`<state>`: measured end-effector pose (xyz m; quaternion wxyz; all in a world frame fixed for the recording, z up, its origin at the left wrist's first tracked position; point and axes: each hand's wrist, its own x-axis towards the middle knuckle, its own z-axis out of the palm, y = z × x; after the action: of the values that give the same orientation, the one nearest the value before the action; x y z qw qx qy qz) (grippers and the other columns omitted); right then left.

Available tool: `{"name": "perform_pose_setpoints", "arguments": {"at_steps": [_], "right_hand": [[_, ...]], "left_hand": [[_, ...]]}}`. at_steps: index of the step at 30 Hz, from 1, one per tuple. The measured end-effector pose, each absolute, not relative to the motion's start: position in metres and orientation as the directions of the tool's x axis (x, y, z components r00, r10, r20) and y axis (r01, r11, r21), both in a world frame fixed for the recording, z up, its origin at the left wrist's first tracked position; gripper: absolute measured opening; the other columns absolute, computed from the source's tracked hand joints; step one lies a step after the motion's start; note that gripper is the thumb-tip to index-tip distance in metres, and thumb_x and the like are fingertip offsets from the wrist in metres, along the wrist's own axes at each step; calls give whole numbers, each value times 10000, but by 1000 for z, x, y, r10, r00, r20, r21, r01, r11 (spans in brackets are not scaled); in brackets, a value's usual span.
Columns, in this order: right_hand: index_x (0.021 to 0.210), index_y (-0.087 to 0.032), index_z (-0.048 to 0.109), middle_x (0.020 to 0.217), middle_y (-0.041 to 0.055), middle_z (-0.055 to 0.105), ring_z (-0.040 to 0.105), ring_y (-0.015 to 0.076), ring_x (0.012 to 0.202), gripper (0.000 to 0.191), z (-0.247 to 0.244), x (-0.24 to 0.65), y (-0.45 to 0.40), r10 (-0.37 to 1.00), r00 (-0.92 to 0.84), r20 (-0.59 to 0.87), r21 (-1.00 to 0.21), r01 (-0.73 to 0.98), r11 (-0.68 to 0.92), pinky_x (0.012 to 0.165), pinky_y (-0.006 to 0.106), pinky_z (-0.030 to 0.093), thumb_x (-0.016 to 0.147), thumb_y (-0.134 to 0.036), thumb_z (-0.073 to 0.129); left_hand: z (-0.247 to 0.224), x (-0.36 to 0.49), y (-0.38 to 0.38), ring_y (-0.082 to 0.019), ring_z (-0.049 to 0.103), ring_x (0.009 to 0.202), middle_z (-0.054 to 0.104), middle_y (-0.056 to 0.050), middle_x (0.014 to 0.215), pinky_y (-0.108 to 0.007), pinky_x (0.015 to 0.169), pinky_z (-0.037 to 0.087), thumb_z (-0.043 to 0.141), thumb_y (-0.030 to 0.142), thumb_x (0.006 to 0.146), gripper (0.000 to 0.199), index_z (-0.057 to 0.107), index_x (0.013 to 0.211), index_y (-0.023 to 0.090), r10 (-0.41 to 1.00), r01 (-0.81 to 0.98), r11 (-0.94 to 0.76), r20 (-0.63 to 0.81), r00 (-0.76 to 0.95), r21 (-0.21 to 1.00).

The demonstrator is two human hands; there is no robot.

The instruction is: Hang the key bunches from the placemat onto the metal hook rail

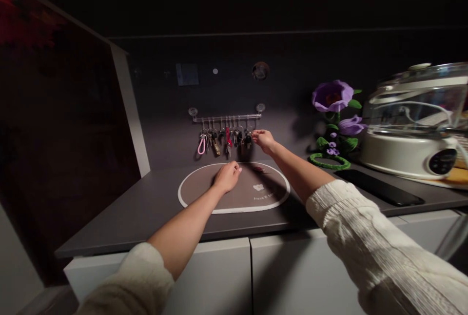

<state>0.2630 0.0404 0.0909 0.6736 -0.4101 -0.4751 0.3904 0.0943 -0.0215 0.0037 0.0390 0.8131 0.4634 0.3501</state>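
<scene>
A clear rail (227,119) on suction cups is fixed to the dark wall, with several keys (234,135) hanging from its hooks. Among them are a pink loop strap (201,144) and a red cord (227,135). At the rail's right end my right hand (263,140) is raised with its fingers pinched together. Its fingertips are beside a dark key bunch (248,140); whether they grip anything is too small to tell. My left hand (227,177) is closed, low over the brown oval mat (204,193); its curled fingers hide whatever may be in them.
Purple artificial flowers (332,96) with a green ring base stand on the counter's right. Beside them are a black phone (380,188) and a cream appliance with a clear cover (398,154). White cabinet doors (219,271) lie below the dark counter (120,217).
</scene>
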Motion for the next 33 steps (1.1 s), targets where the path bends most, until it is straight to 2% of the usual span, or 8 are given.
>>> {"name": "perform_pose_setpoints", "arguments": {"at_steps": [8, 11, 17, 21, 33], "right_hand": [[620, -128, 532, 511, -34, 504, 409, 28, 440, 98, 63, 266, 5, 929, 174, 327, -944, 8, 331, 449, 143, 338, 653, -62, 597], [603, -124, 543, 487, -41, 487, 398, 34, 452, 86, 50, 271, -7, 928, 104, 358, -931, 121, 346, 462, 152, 326, 639, -99, 617], [647, -139, 607, 576, -26, 570, 453, 62, 533, 58, 24, 284, -19, 902, 40, 429, -805, 470, 362, 540, 171, 357, 625, -175, 647], [641, -161, 628, 610, -13, 603, 492, 87, 574, 93, 19, 289, -22, 899, -1, 439, -697, 631, 341, 590, 194, 373, 590, -201, 695], [584, -181, 631, 591, -9, 605, 492, 98, 564, 82, 17, 288, -22, 885, -31, 464, -576, 748, 328, 596, 201, 351, 577, -133, 698]], "left_hand": [[4, 93, -23, -122, 519, 707, 598, -21, 772, -237, 661, 390, 453, 265, 795, 134, 558, 822, 187, 769, 709, -588, 541, 340, 390], [4, 92, -23, -120, 513, 691, 595, -21, 772, -235, 650, 390, 452, 263, 792, 136, 562, 812, 185, 759, 692, -605, 549, 350, 394], [3, 91, -20, -117, 507, 673, 594, -18, 759, -233, 638, 385, 461, 253, 783, 126, 565, 789, 181, 739, 678, -631, 559, 376, 377], [5, 91, -22, -121, 511, 691, 598, -23, 773, -235, 653, 391, 462, 255, 783, 137, 575, 792, 178, 749, 691, -620, 545, 377, 373], [4, 91, -21, -120, 511, 683, 606, -26, 785, -228, 641, 390, 480, 247, 766, 132, 582, 804, 172, 740, 671, -644, 520, 426, 366]]}}
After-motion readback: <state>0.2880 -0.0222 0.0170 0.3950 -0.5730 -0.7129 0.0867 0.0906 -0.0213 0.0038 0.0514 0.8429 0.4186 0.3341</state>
